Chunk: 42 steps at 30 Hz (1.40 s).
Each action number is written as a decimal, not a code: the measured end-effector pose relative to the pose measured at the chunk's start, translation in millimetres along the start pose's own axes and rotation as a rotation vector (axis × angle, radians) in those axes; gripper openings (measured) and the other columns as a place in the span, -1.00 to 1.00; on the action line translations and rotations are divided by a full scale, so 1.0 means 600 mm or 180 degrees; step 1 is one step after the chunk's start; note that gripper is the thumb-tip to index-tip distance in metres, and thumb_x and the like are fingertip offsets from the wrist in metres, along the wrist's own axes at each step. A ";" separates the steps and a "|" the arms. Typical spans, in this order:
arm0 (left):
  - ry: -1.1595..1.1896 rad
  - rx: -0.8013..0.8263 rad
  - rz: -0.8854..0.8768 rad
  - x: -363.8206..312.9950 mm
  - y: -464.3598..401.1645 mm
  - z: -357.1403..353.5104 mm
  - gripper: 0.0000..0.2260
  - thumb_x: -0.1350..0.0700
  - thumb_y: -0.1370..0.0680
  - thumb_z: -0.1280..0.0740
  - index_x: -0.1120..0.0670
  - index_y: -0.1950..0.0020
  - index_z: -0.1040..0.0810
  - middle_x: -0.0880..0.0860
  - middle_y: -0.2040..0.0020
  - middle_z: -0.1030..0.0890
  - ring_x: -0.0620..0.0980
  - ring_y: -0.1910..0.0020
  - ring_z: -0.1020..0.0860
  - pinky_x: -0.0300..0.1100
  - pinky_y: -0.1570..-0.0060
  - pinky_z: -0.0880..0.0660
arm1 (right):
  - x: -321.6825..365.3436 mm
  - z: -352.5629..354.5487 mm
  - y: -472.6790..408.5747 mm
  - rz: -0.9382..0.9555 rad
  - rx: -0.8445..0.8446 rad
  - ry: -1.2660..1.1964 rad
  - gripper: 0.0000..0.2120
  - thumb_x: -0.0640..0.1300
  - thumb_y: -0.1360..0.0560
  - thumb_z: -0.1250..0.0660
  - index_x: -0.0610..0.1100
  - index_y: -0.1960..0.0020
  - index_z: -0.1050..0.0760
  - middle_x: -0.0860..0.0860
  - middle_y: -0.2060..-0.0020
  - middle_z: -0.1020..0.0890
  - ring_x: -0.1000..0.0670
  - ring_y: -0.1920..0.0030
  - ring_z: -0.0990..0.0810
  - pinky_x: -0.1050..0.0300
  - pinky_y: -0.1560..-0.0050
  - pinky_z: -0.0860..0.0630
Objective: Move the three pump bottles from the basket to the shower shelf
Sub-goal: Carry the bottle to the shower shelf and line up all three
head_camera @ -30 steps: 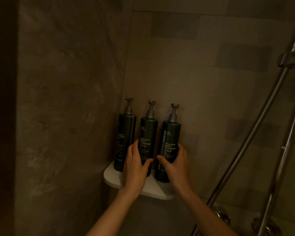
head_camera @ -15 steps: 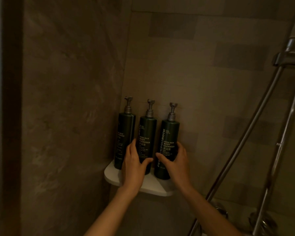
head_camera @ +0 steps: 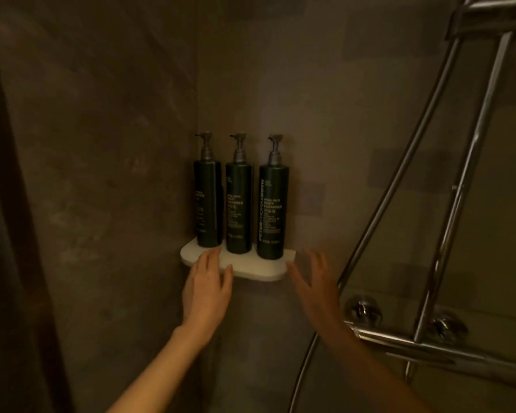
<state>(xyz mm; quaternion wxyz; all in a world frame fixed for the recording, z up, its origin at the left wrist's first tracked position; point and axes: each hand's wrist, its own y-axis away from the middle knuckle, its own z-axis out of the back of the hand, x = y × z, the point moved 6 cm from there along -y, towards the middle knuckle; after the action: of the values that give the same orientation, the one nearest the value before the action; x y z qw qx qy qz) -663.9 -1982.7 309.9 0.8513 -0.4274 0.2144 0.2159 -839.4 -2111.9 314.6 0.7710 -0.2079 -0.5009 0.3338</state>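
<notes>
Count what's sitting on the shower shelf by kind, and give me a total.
Dark green pump bottles: 3, left, middle, right
Anything else on the white corner shelf: 0
Total: 3

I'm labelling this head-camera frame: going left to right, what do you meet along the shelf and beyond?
Left dark green pump bottle → middle dark green pump bottle → right dark green pump bottle, all upright on the white corner shelf → chrome shower hose → chrome riser rail.

Dim shower stall, likely hotel: tiled walls [head_camera: 325,84], chrome shower rail [head_camera: 471,162], corner shelf [head_camera: 259,271].
</notes>
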 end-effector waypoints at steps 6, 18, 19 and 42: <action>-0.1023 0.0121 0.0369 -0.017 0.103 -0.020 -0.55 0.02 -0.60 -0.15 0.15 -0.46 -0.26 0.16 -0.43 -0.36 0.10 -0.39 -0.32 -0.06 -0.37 -0.26 | -0.051 0.014 0.065 0.0378 0.0497 0.0140 -0.60 -0.07 -0.53 -0.31 -0.20 -0.32 -0.41 -0.16 -0.23 -0.48 -0.12 -0.26 -0.42 0.20 -0.21 -0.25; -0.2160 0.0452 0.0870 -0.139 0.280 -0.038 -0.54 -0.02 -0.58 -0.13 0.13 -0.44 -0.28 0.12 -0.41 -0.39 0.11 -0.36 -0.34 -0.01 -0.34 -0.26 | -0.062 0.077 0.154 0.1300 0.1852 0.0436 -0.61 -0.06 -0.57 -0.21 -0.26 -0.30 -0.41 -0.20 -0.28 -0.43 -0.15 -0.33 -0.35 0.04 -0.30 -0.27; -0.2204 0.0452 0.0911 -0.146 0.286 -0.032 -0.54 -0.02 -0.58 -0.13 0.13 -0.44 -0.28 0.12 -0.41 -0.38 0.12 -0.37 -0.34 -0.01 -0.35 -0.26 | -0.058 0.080 0.156 0.1350 0.1926 0.0490 -0.60 -0.05 -0.57 -0.19 -0.27 -0.31 -0.40 -0.19 -0.29 -0.43 -0.14 -0.33 -0.34 0.05 -0.32 -0.25; -0.2406 0.0212 0.1079 -0.206 0.250 0.086 -0.53 -0.06 -0.58 -0.13 0.09 -0.45 -0.25 0.14 -0.44 -0.34 0.16 -0.42 -0.28 0.11 -0.40 -0.21 | 0.070 0.113 0.107 0.1506 0.1630 0.0812 -0.53 0.08 -0.60 -0.09 -0.15 -0.41 -0.30 -0.14 -0.37 -0.40 -0.14 -0.39 -0.31 -0.11 -0.36 -0.25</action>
<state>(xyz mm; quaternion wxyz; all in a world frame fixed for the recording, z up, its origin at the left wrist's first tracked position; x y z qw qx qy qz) -837.9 -1881.9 310.6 0.8358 -0.2490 -0.0391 0.4877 -909.5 -2038.1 327.2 0.7558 -0.1583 -0.2390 0.5887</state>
